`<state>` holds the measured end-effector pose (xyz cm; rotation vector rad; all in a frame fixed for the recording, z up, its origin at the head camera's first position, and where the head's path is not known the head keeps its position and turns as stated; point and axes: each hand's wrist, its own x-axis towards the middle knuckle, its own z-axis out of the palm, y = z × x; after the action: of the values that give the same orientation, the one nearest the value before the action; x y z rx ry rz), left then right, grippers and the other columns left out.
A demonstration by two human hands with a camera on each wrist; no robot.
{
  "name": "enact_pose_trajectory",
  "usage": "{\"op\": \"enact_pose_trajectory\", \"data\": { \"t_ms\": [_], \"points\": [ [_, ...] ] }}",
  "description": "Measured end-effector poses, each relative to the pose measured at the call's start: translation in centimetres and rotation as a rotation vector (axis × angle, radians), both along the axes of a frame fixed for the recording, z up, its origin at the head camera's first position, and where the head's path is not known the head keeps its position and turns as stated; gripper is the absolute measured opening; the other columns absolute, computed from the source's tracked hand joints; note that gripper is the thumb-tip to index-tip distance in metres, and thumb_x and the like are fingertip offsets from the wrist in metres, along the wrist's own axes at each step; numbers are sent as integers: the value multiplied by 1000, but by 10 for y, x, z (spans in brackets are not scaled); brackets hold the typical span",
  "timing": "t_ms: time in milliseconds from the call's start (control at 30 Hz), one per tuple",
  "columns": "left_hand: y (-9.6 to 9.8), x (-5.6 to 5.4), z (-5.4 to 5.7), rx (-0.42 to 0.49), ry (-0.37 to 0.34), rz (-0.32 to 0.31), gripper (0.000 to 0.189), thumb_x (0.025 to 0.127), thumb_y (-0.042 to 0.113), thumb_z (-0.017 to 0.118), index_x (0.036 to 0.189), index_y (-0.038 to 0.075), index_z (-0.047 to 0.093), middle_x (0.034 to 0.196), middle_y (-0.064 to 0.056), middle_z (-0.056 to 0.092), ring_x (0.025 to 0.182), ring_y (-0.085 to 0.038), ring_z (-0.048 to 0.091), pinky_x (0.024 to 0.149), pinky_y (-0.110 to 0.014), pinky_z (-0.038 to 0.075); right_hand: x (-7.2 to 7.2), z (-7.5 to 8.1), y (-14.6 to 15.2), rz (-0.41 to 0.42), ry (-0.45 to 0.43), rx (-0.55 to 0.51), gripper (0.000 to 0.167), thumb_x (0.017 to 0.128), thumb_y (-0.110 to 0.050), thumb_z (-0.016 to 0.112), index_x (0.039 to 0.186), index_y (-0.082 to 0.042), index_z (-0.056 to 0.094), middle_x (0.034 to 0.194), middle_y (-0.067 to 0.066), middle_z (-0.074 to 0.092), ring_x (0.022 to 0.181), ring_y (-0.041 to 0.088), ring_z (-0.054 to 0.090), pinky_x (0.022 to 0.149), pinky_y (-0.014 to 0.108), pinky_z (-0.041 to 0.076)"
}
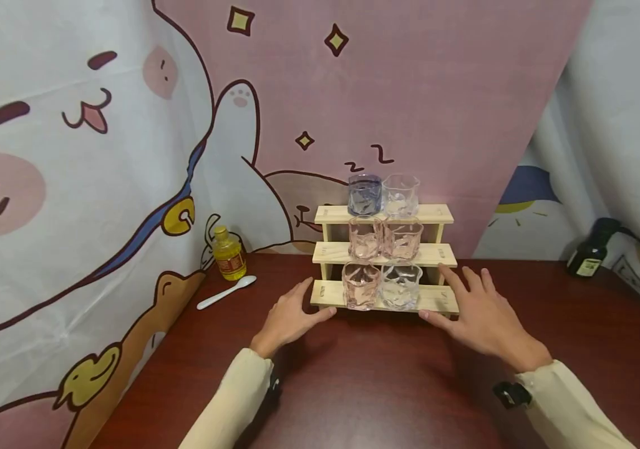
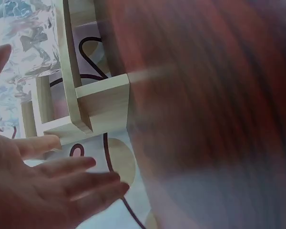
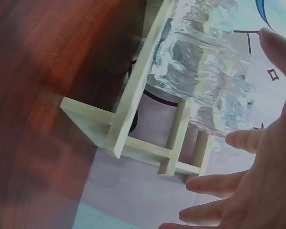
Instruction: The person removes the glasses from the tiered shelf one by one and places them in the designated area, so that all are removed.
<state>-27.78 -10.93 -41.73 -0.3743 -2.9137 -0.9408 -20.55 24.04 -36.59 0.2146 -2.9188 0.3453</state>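
A three-step wooden rack [image 1: 328, 293] stands on the dark red table, two glasses on each step. On top are a blue glass [image 1: 365, 196] and a clear glass [image 1: 401, 196]. The middle step bears two pink glasses [image 1: 365, 238]. A pink glass [image 1: 361, 287] and another clear glass [image 1: 401, 287] share the lowest step. My left hand [image 1: 289, 317], fingers spread, is by the rack's left end. At the right end is my right hand [image 1: 483, 318], its fingers also extended. Neither hand holds anything; whether fingertips touch the wood, I cannot tell.
A yellow bottle [image 1: 230, 257] stands at the back left, with a white spoon [image 1: 227, 292] lying before it. Toward the back right is a dark bottle [image 1: 589, 252] with a pale label. A printed cartoon cloth [image 1: 410, 81] hangs behind the table.
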Motion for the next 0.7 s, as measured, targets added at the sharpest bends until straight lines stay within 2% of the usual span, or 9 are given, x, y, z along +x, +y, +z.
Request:
{"op": "enact_pose_trajectory", "data": {
  "t_ms": [133,267,400,600,700],
  "points": [
    [0,-9,-3,92,-29,-58,94,83,60,71,156,13,35,156,-14,46,142,-34,47,110,-53,42,-3,7,0,18,15,-14,99,89,-73,55,160,-13,21,155,36,30,140,66,22,91,76,39],
    [-1,-19,-8,153,-78,-70,87,86,43,75,155,8,35,155,-20,46,142,-37,45,110,-54,41,-6,13,1,49,31,-45,98,90,-68,57,160,-10,21,153,35,34,139,60,30,96,75,38],
    [0,-25,-11,212,-135,-78,82,87,29,77,155,8,36,156,-20,44,144,-37,43,113,-54,38,-7,22,2,101,27,-121,94,92,-62,59,160,-7,22,152,34,36,136,54,38,100,72,38],
    [1,-29,-10,339,-178,-105,82,86,17,79,154,4,35,156,-25,42,144,-38,44,114,-52,38,-18,44,1,159,-11,-229,85,99,-55,54,161,-8,19,160,28,29,143,51,32,106,71,32],
    [3,-32,-10,372,-204,-114,81,87,15,78,154,1,34,154,-25,44,142,-38,45,113,-52,40,-24,53,3,178,-25,-271,82,102,-52,51,160,-6,18,161,27,28,143,49,33,105,69,34]
  ]
}}
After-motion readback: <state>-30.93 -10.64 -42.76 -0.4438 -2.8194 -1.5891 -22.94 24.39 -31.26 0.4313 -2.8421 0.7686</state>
